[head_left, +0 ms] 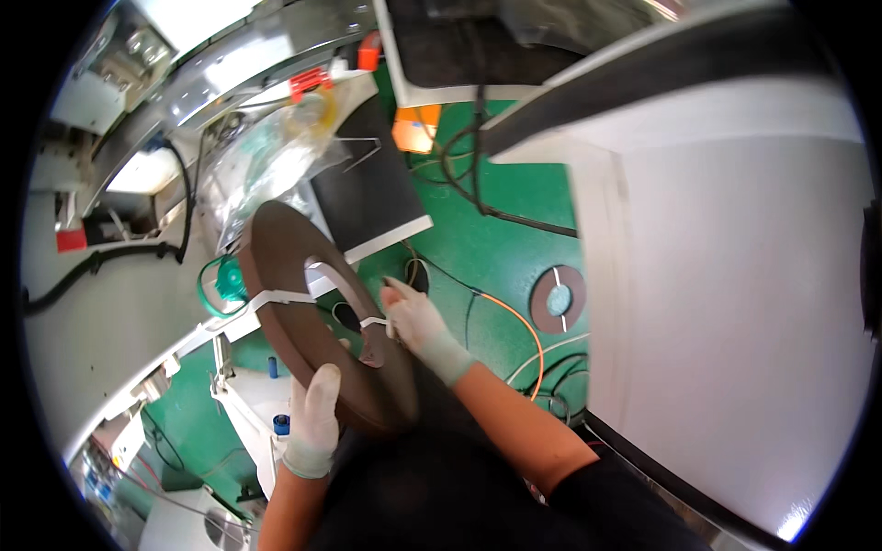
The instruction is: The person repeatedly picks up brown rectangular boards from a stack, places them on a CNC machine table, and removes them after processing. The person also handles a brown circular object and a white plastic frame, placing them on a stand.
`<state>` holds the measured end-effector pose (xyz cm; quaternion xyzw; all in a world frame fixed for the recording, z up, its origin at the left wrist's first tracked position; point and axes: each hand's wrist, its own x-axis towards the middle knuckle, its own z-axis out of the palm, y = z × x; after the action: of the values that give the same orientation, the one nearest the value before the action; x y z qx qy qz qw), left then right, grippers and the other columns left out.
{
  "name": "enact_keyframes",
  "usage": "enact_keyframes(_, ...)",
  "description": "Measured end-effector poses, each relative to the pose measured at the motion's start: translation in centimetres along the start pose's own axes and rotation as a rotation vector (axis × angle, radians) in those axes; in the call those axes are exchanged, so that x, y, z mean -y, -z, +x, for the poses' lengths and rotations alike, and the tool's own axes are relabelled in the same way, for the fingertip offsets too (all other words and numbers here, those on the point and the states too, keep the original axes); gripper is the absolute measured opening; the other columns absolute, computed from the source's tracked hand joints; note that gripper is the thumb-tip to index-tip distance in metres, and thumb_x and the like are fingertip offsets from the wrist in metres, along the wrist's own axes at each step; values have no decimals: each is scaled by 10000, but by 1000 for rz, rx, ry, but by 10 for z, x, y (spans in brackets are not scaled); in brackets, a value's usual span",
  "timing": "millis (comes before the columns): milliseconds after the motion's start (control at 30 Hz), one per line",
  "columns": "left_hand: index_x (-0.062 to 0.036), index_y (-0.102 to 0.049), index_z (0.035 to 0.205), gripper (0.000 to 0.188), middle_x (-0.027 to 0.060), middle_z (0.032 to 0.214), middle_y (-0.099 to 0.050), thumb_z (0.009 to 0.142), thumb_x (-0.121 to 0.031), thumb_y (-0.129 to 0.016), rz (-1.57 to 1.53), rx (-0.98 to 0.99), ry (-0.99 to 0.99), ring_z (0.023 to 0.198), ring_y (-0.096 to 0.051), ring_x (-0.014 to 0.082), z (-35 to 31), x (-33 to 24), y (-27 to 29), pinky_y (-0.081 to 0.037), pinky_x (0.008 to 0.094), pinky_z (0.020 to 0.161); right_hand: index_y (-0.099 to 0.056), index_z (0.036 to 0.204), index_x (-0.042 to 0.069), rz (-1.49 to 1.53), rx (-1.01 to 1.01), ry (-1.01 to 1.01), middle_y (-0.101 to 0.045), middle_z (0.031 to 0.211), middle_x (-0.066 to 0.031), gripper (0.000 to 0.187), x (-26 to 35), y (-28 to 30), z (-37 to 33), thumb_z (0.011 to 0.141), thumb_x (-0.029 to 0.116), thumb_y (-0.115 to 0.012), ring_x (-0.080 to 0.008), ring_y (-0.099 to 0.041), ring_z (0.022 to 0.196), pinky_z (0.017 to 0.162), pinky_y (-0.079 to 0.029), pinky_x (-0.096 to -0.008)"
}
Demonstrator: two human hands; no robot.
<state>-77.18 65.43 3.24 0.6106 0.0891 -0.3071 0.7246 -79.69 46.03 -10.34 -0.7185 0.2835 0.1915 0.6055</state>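
A large brown ring-shaped roll (285, 248) stands tilted in front of my body, with a wide open centre. A white strap (282, 297) crosses its left side, and another bit of white strap (374, 321) shows at the right of the hole. My left hand (315, 418), in a white glove, grips the roll's lower left rim, thumb on the near face. At the right rim is my gloved right hand (421, 328), fingers closed beside the strap, fingertips bare. A small dark tip shows at them; what they pinch is unclear.
Left stands a pale machine table (119, 321) with a black cable; clear plastic bags (266, 170) lie farther back near a black panel (372, 184). A similar banded roll (558, 299) lies on the green floor among cables (524, 321). A large white cabinet (726, 294) fills the right.
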Motion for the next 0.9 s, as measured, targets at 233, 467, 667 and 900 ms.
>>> enact_keyframes(233,44,-531,1298,337,152,1262,-573,1001,-115,-521,63,66,55,1108,-563,236,-2,-10,-8,-444,341,995,-501,1465,56,-325,104,311,-689,1085,-246,495,94,2,-80,1041,312,-520,-414,-673,978,878,-522,-437)
enact_keyframes(467,47,-517,1327,372,146,1276,-570,1000,-131,-514,179,-6,10,1127,-555,233,-1,-11,-9,-444,342,1003,-484,1449,47,-267,212,144,-659,1110,-303,492,125,2,-58,1041,322,-485,-479,-642,986,834,-497,-505)
enact_keyframes(667,42,-507,1324,369,112,1268,-561,991,-115,-522,102,19,136,1141,-536,220,-2,-21,-10,-433,344,1014,-458,1476,125,-238,2,184,-702,961,-250,488,62,-24,-20,1045,353,-476,-429,-681,863,745,-520,-495)
enact_keyframes(900,29,-498,1329,363,112,1243,-568,1005,-131,-532,113,52,76,1109,-545,212,-4,-6,-3,-438,332,1001,-473,1460,59,701,229,-115,-568,796,-25,476,53,-14,-25,1062,315,-528,-85,-526,643,536,-429,-248)
